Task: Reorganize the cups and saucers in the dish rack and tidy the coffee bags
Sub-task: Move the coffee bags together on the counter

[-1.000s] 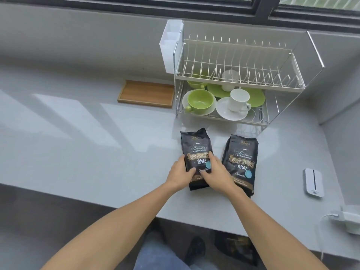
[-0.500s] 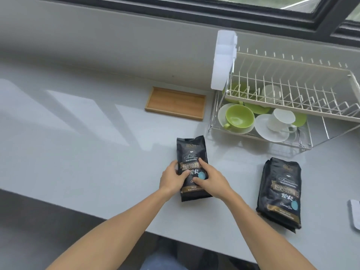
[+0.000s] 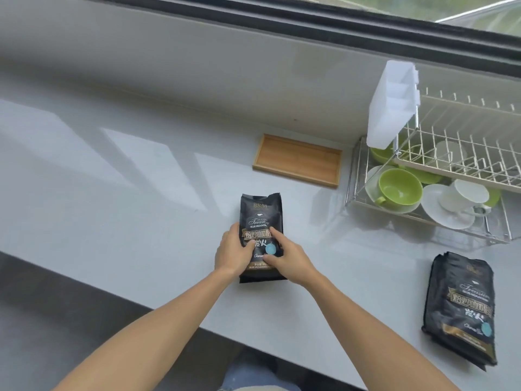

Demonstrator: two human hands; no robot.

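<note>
- While both hands steady it, the nearer coffee bag lies flat on the grey countertop, label up, well left of the dish rack; two hands likely keep its edges square for placing.
- Left hand: fingers curled round the bag's left edge, thumb on the label, gripping it.
- Right hand: thumb and fingers pinch the bag's right edge, forefinger stretched up across the label.
- Wooden tray: shallow, nothing in it, just beyond the bag toward the wall; a probable home for the bags, path to it open.
- White cutlery holder: hung on the rack's left end, overhanging the lower tier.
- Dish rack: two wire tiers; upper tier bare of crockery.
- Green cup: upright on a white saucer, lower tier, left.
- White cup: upright on its saucer, lower tier, right; more green pieces behind, partly hidden.
- Second coffee bag: flat, near the counter's front edge, well apart from the first, untouched.
</note>
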